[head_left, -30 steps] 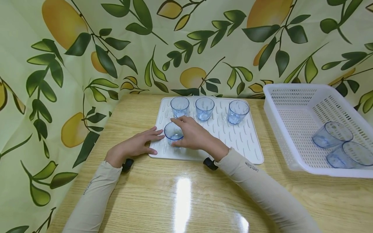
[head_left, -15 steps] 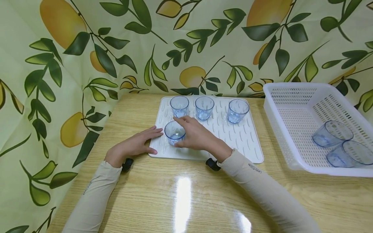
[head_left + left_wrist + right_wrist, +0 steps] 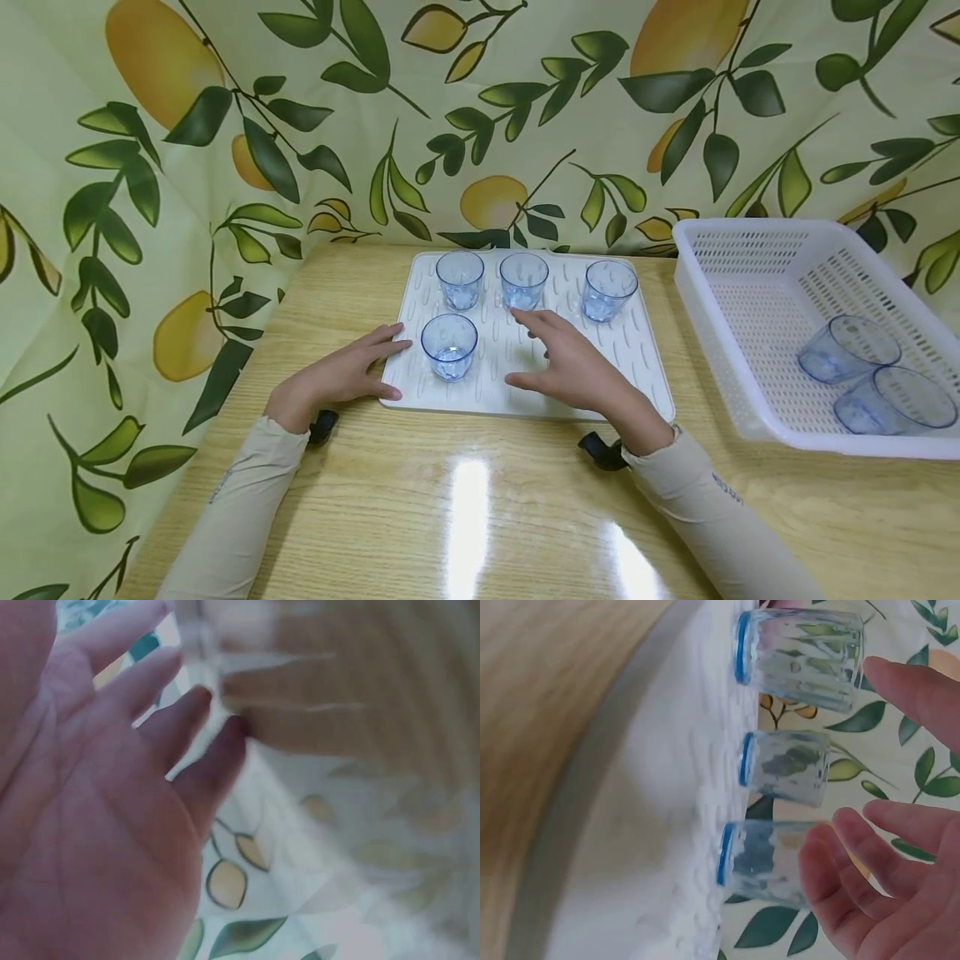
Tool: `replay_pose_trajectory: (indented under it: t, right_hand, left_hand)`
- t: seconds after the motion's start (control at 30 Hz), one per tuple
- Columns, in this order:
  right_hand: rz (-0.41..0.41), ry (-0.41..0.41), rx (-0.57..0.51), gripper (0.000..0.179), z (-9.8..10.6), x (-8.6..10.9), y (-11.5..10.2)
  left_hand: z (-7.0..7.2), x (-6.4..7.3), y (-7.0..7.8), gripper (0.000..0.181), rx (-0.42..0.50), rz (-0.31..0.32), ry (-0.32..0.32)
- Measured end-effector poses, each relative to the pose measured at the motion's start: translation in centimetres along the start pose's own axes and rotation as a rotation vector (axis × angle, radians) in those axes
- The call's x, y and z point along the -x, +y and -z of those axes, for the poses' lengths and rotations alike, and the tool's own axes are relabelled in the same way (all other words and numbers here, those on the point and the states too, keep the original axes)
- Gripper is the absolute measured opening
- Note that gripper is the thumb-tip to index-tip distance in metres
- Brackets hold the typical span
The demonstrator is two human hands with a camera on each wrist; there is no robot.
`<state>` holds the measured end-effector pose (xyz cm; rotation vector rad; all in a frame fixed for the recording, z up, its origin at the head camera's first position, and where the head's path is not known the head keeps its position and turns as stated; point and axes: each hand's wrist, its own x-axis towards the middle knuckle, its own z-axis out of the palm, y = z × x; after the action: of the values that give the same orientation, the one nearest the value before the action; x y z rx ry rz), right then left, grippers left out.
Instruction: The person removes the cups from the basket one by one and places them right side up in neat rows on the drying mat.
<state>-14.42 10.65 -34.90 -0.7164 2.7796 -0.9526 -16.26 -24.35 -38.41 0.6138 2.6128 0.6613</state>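
Four is avoided here: several clear blue drinking glasses stand upright on a white ridged drying mat (image 3: 495,367). The front-left glass (image 3: 449,348) stands between my two hands, touched by neither. Behind it are the back-left glass (image 3: 460,281), the back-middle glass (image 3: 523,282) and the back-right glass (image 3: 609,290). My left hand (image 3: 341,375) rests at the mat's left edge, fingers spread and holding nothing. Over the mat's front half, my right hand (image 3: 573,362) hovers with thumb and fingers apart. The right wrist view shows that hand (image 3: 900,877) empty, beside three glasses.
A white perforated plastic basket (image 3: 720,358) stands on the right of the wooden table (image 3: 375,500). Inside it lie two more blue glasses, one (image 3: 847,348) behind the other (image 3: 894,402). A fruit-patterned cloth (image 3: 420,175) hangs behind the table.
My right hand has let go of the front-left glass and moved right, away from it. That glass stays on the mat. The left hand has barely moved.
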Motion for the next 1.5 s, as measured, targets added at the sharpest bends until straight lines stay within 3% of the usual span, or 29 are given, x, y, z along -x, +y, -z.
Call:
replay_pose_trajectory:
  t: [0.17,0.37,0.67,0.87,1.03,1.23,1.5]
  right_hand:
    - [0.012,0.026,0.035,0.085,1.0,2.6,1.2]
    - [0.01,0.045,0.085,0.081,2.3,4.7,1.8]
    - [0.026,0.079,0.138,0.074,3.2,6.9,2.5]
    - [0.062,0.11,0.155,0.069,3.3,8.2,2.7]
    - [0.095,0.185,0.188,0.068,4.9,9.8,2.7]
    - [-0.007,0.251,0.257,0.068,8.4,11.8,3.8]
    - [-0.149,0.269,0.364,0.072,12.6,13.6,8.2]
  left_hand:
    - [0.7,1.2,0.3,0.083,-0.075,-0.006,-0.029]
    - [-0.1,2.7,1.1,0.074,-0.172,0.005,-0.021]
    - [-0.9,4.1,0.5,0.077,-0.128,0.003,0.028]
    - [-2.0,4.6,0.1,0.068,-0.177,-0.042,0.093]
    - [-2.2,4.5,0.1,0.065,-0.192,-0.043,0.107]
    - [-2.0,4.2,0.3,0.066,-0.19,-0.028,0.106]
    - [-1.8,3.7,0.2,0.066,-0.195,-0.04,0.102]
